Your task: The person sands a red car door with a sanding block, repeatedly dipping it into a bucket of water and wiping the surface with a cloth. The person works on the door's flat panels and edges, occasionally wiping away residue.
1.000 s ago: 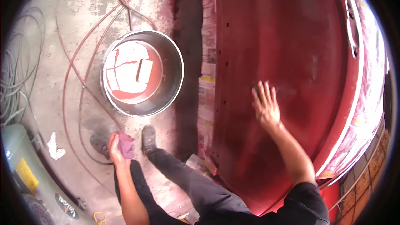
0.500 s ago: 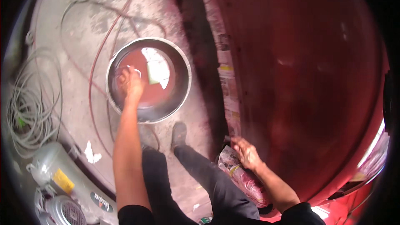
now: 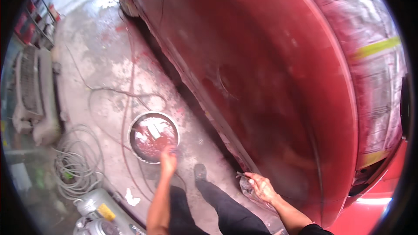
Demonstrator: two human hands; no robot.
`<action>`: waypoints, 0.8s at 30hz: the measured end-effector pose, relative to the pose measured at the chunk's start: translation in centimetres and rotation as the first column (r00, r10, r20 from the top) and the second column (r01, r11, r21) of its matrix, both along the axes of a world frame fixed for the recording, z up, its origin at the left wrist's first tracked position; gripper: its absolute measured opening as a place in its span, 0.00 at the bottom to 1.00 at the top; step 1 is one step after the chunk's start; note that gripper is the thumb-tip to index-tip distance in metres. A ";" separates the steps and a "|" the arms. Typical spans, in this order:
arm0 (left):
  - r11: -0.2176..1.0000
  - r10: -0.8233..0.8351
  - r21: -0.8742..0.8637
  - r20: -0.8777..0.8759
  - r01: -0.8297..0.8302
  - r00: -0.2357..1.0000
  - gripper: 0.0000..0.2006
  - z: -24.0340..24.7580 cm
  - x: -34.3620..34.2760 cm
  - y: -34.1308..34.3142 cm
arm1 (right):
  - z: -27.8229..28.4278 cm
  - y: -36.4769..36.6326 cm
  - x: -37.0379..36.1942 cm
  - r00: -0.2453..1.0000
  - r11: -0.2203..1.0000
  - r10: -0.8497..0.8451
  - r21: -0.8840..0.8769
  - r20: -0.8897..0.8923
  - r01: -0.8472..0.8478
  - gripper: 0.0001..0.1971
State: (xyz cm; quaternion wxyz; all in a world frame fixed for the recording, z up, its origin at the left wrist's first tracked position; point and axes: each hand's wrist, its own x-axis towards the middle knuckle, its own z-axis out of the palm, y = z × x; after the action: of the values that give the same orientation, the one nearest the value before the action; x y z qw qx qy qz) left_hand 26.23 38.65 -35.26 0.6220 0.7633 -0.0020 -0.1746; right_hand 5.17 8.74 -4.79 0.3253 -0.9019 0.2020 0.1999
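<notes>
My left hand (image 3: pixel 168 161) is at the near rim of a round dark basin (image 3: pixel 132 148) on the floor. It looks closed and is blurred; a small dark bit shows beside its fingers, too unclear to name. Reddish water (image 3: pixel 146 146) fills the basin, with a pale rectangular patch and bright reflections on it. Over on the right, my right hand (image 3: pixel 262 188) is beside the lower edge of a dull red car body panel (image 3: pixel 270 82). Its fingers are bent together, and a small greyish piece sticks out past their tips; its kind cannot be told.
Coiled grey hose (image 3: pixel 78 169) lies at left, above a grey tank (image 3: pixel 98 206) with a motor. Thin hoses (image 3: pixel 130 91) cross the floor around the basin. Detached bumper-like parts (image 3: pixel 32 91) stand far left. Masking sheet (image 3: pixel 374 82) covers the car's right part.
My left hand has come up out of the basin's water to its near rim. The view has swung, showing more car and floor. My right hand stays near the panel's lower edge.
</notes>
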 end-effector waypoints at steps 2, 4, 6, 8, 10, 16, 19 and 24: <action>1.000 -0.017 0.015 0.106 0.015 0.994 0.21 14.2 -1.8 -4.9 | 5.2 -0.5 1.2 0.993 0.999 -0.048 0.023 0.106 0.046 0.19; 0.969 0.019 -0.244 -0.108 -0.045 0.994 0.24 24.8 -3.5 -9.2 | 9.1 -1.7 2.0 0.957 1.000 0.003 -0.014 0.290 0.001 0.18; 0.909 0.052 -0.417 0.109 -0.001 0.993 0.21 33.6 -3.9 -14.1 | 13.5 -3.4 2.2 0.898 0.999 0.011 -0.041 0.439 0.008 0.17; 0.854 0.050 -0.520 0.141 0.031 0.989 0.20 41.1 -4.0 -17.9 | 18.3 -4.6 2.7 0.808 0.998 -0.007 -0.053 0.589 0.047 0.16; 0.848 0.185 -0.529 0.308 0.007 0.933 0.16 47.1 -2.9 -22.2 | 22.1 -5.8 2.3 0.732 0.994 -0.045 -0.039 0.680 0.098 0.17; 0.998 -0.039 0.058 0.817 -0.014 0.575 0.26 51.4 2.0 -31.4 | 27.6 -9.0 2.8 0.611 0.978 -0.120 -0.013 0.783 0.209 0.19; 0.995 -0.060 0.095 0.824 -0.033 0.563 0.25 52.2 5.6 -32.8 | 27.1 -10.6 3.4 0.570 0.962 -0.149 -0.014 0.808 0.272 0.19; 0.990 0.115 -0.042 0.787 -0.134 0.606 0.22 52.8 17.4 -32.9 | 26.2 -11.4 4.5 0.505 0.883 -0.432 0.236 0.747 0.406 0.15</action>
State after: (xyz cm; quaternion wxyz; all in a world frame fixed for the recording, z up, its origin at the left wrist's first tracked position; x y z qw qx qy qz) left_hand 43.66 5.76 17.56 0.5605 0.7672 -0.2196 0.2215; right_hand 9.71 -2.64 21.37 0.4317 -0.8155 0.2486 -0.2946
